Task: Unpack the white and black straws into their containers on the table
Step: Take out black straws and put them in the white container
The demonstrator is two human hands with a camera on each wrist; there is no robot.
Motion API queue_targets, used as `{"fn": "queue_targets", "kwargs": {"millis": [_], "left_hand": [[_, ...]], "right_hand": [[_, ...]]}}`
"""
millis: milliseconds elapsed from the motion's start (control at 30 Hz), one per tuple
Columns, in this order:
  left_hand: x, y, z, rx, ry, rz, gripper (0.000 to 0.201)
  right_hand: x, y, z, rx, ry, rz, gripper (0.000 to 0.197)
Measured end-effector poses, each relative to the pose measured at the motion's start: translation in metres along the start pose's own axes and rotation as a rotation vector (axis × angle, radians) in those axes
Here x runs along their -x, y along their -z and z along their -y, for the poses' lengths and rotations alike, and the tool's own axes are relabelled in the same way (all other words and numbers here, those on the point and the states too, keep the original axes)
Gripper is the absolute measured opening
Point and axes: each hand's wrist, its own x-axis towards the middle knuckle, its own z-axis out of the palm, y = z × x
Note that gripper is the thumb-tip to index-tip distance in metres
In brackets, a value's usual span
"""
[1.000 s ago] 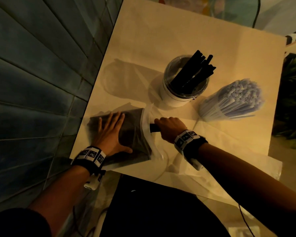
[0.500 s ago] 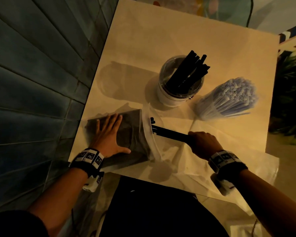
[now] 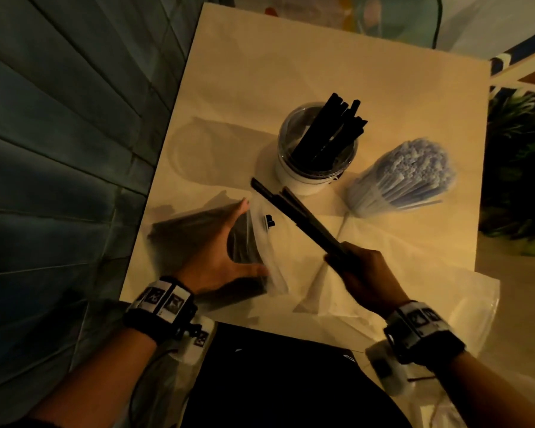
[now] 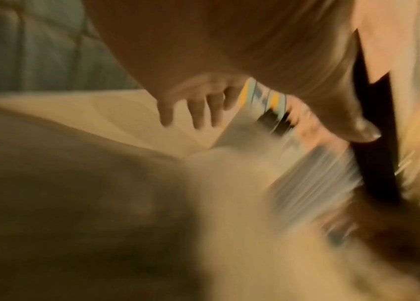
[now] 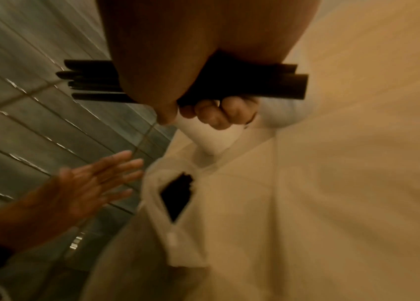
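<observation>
While the left hand lies flat, fingers straight, on the clear plastic bag of black straws at the table's near edge, the right hand clamps a bundle of black plastic straws clear of the bag. Next, judging by the layout: tip them upright into the round clear-topped white cup beside the container of white straws.
</observation>
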Motion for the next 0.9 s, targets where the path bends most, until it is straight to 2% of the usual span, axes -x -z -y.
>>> {"fn": "queue_targets", "kwargs": {"millis": [100, 133, 200, 233, 267, 400, 467, 567, 633, 700, 833, 900], "left_hand": [[0.0, 0.001, -0.034, 0.781, -0.082, 0.05, 0.105], [-0.002, 0.0, -0.042, 0.917, -0.136, 0.035, 0.09], [-0.003, -0.002, -0.057, 1.002, -0.26, -0.076, 0.05], [-0.004, -0.001, -0.065, 1.045, -0.272, -0.151, 0.028], [-0.005, 0.002, -0.071, 1.094, -0.264, -0.224, 0.017], [-0.008, 0.028, -0.086, 1.17, -0.33, -0.403, 0.034], [-0.005, 0.045, -0.091, 1.17, -0.432, -0.444, 0.034], [0.0, 0.064, -0.099, 1.147, -0.591, -0.463, 0.037], [0.001, 0.069, -0.104, 1.105, -0.662, -0.478, 0.041], [0.0, 0.064, -0.106, 1.068, -0.661, -0.465, 0.038], [-0.003, 0.042, -0.109, 1.006, -0.58, -0.428, 0.035], [-0.005, 0.04, -0.107, 0.938, -0.551, -0.438, 0.035]], "right_hand": [[-0.027, -0.026, 0.035, -0.082, 0.113, 0.081, 0.024], [-0.037, -0.036, 0.045, -0.072, 0.142, 0.111, 0.024], [-0.054, -0.051, 0.063, -0.041, 0.161, 0.166, 0.021], [-0.061, -0.057, 0.072, -0.037, 0.172, 0.174, 0.02], [-0.067, -0.062, 0.08, -0.039, 0.196, 0.163, 0.02], [-0.078, -0.059, 0.103, -0.161, 0.291, 0.171, 0.019], [-0.08, -0.055, 0.102, -0.356, 0.235, 0.181, 0.022], [-0.082, -0.05, 0.094, -0.972, -0.063, 0.073, 0.05], [-0.085, -0.052, 0.095, -1.38, -0.303, 0.029, 0.057], [-0.088, -0.053, 0.107, -1.573, -0.414, 0.022, 0.064], [-0.089, -0.051, 0.154, -1.589, -0.305, 0.153, 0.072], [-0.088, -0.046, 0.163, -1.457, -0.285, 0.129, 0.07]]}}
